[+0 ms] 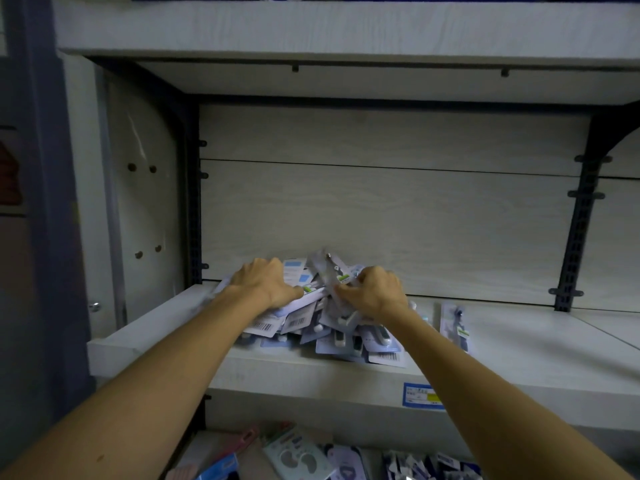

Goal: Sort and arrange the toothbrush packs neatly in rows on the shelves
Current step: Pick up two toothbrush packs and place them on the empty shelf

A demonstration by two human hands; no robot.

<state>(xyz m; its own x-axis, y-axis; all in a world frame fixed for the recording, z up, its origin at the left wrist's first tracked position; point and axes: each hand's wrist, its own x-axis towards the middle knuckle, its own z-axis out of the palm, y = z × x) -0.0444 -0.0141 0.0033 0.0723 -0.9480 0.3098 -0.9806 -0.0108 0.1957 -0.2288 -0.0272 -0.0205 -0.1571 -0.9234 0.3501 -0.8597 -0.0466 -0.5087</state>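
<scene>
One head-worn wide-angle view, facing forward and slightly down into the shelf (pixel 242 368) bay at arm's reach. Both forearms enter from the bottom corners; the upper shelf edge curves from lens distortion.

Both bare forearms extend forward and upward, the left hand (pixel 268 284) palm-down with fingers curled over its grasp, the right hand (pixel 375 291) alongside with fingers curled in a pinch.
</scene>
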